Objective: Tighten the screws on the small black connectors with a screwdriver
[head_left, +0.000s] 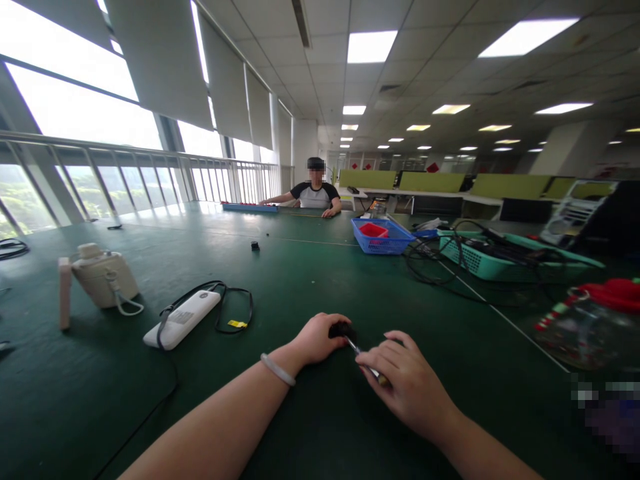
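Near the front middle of the green table [300, 287], my left hand [320, 339] is closed around a small black object [342, 329], whose kind I cannot make out. My right hand [407, 380] grips a screwdriver [376, 375] by its handle, thumb and fingers pinched on it. The screwdriver's metal shaft points up and left, and its tip meets the black object or lies right beside it. My fingers partly hide the black object.
To the left lie a white power strip [187, 319] with a black cord and a beige bottle [105, 277]. Rightward are a blue basket [383, 243], a green basket [475, 260] with cables, and a red-lidded jar [595, 327]. A person [317, 193] sits at the far end.
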The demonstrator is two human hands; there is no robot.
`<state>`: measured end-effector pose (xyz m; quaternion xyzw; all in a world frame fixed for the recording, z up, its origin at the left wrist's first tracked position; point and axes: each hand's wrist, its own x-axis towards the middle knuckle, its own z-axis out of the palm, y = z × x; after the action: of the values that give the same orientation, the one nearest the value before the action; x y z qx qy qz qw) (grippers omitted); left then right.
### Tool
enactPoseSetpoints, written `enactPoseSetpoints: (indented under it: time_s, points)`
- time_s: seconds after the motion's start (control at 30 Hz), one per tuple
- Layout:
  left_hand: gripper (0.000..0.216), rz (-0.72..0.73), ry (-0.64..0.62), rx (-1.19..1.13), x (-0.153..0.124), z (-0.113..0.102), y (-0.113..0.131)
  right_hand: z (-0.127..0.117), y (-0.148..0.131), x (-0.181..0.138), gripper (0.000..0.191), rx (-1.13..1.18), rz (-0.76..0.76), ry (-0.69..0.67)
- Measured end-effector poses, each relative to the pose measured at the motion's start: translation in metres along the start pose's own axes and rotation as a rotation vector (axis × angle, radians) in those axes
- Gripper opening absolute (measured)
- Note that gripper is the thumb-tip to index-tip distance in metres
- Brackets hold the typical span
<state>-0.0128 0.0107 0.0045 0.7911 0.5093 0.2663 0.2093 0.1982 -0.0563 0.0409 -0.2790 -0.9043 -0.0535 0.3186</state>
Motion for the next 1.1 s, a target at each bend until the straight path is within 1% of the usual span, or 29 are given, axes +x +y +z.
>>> enactPoseSetpoints:
  time_s: [0.3, 0.57, 0.83, 1.0, 1.1]
  points:
    - [0.050, -0.014, -0.007, 0.014, 0.000, -0.001, 0.001, 0.000, 0.001, 0.000, 0.019, -0.030, 0.014, 0.005]
    - [0.053, -0.005, 0.002, -0.006, 0.000, 0.001, -0.002, -0.001, 0.002, 0.000, 0.019, -0.083, 0.017, 0.038]
    - [0.051, 0.009, 0.000, -0.002, 0.000, 0.000, -0.001, 0.002, 0.009, -0.004, 0.021, -0.035, 0.094, 0.034]
    - [0.057, -0.024, 0.011, 0.007, 0.001, 0.002, -0.002, 0.002, 0.012, -0.003, 0.019, -0.078, 0.113, 0.066]
    - [0.056, -0.011, 0.009, 0.000, 0.001, 0.002, -0.002, 0.003, 0.014, -0.003, 0.017, -0.082, 0.132, 0.092]
